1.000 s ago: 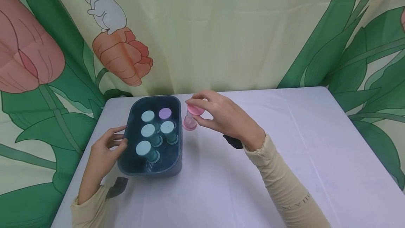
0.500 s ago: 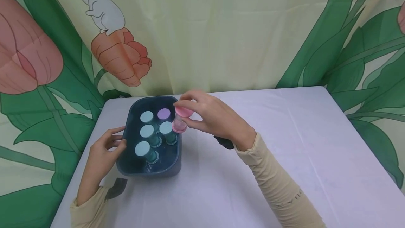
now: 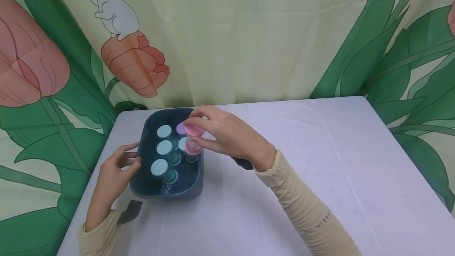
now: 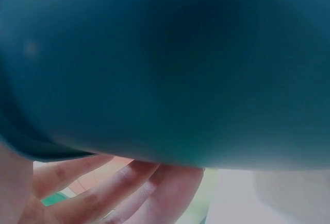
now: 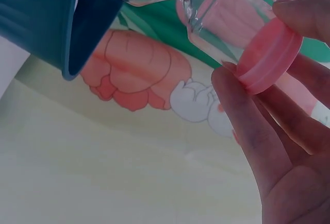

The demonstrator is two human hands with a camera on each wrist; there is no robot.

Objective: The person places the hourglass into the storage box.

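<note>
My right hand (image 3: 232, 135) pinches the pink cap of a clear hourglass sand timer (image 5: 221, 18) with pink ends. The timer is above the right part of a dark blue plastic basket (image 3: 192, 187), overlapping other timers in the head view. Along the basket's left side rests my left hand (image 3: 115, 175), its fingers (image 4: 170, 188) extended against the outer wall. Inside stand several timers with light blue caps, including a front one (image 3: 160, 168), a middle one (image 3: 164, 147) and a rear one (image 3: 164, 131). A purple-capped timer (image 3: 181, 128) is partly hidden behind the held one.
The basket stands toward the left of a table with a white cloth (image 3: 284, 192). Behind the table hangs a curtain (image 3: 249, 42) printed with tulips, leaves, a white animal and a carrot. Dark wrist straps (image 3: 130, 211) stick out by the sleeves.
My right hand has carried the pink timer leftward from beside the basket to above its right part. My left hand stays at the basket's left side.
</note>
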